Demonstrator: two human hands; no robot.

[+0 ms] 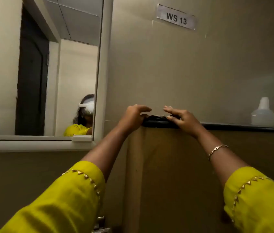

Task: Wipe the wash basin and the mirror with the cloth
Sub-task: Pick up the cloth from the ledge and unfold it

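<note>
A dark crumpled cloth (158, 117) lies on the left end of a black ledge (233, 126) on the wall. My left hand (133, 117) curls over the ledge's end, fingers apart, thumb touching the cloth. My right hand (182, 119) rests on the cloth's right side with fingers stretched out above it and the thumb against it. Neither hand is visibly closed around the cloth. The white-framed mirror (40, 73) hangs at the left and reflects a person in a yellow top with a headset. The wash basin is out of view.
A white spray bottle (263, 111) shows faintly above the ledge at the right. A label reading WS 13 (176, 18) is stuck on the wall. A tan wall corner (133, 174) runs down below the ledge. A metal fitting (100, 223) peeks in at the bottom.
</note>
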